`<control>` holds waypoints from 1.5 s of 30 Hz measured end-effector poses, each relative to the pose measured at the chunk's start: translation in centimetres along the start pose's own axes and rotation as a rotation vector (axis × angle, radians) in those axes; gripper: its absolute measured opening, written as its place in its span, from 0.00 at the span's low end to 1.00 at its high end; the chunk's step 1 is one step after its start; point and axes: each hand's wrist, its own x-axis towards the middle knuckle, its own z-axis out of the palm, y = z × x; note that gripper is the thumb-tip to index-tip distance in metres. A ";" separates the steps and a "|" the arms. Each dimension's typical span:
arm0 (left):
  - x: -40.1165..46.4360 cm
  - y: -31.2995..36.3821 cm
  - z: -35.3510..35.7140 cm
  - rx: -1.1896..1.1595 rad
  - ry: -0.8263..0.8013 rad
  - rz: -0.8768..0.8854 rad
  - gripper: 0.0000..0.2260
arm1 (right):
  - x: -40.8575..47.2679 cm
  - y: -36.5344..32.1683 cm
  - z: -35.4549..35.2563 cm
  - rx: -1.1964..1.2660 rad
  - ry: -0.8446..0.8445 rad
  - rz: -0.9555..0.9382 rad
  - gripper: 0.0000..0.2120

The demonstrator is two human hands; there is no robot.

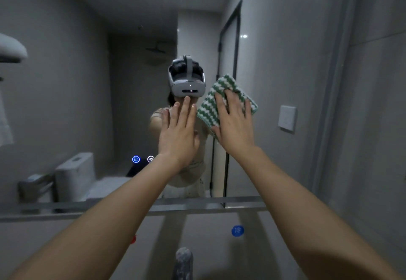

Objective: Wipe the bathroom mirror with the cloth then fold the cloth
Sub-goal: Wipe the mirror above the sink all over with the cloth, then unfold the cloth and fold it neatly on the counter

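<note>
The green-and-white wavy-striped knitted cloth (pixel 224 102) lies flat against the large frameless bathroom mirror (pixel 87 82), at about the height of the reflected headset. The right hand (pixel 234 123) is spread over the cloth, fingers straight and fanned, palm pressing it to the glass; the cloth's upper corner and left edge show beyond the fingers. Just left of the cloth, the left hand (pixel 179 132) rests flat on the bare mirror with fingers straight and close together, its fingertips meeting their own reflection. Below the cloth, near the mirror's lower part, two small round lit touch icons (pixel 142 159) glow blue and white. Further below, under the mirror's bottom edge, a blue round sticker (pixel 237 230) sits on the grey wall, and beneath that the top of a metal tap (pixel 184 262) shows.
</note>
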 end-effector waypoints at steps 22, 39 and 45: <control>-0.3 0.6 2.4 0.072 0.044 -0.014 0.34 | 0.7 -0.8 0.4 0.089 0.227 0.057 0.25; -11.4 -0.3 -1.7 0.000 -0.190 0.047 0.36 | -10.7 -4.2 -4.6 0.551 -0.099 0.272 0.13; -12.7 0.1 -4.3 -0.042 -0.159 0.019 0.35 | -11.1 -5.0 -7.9 0.632 -0.043 0.286 0.12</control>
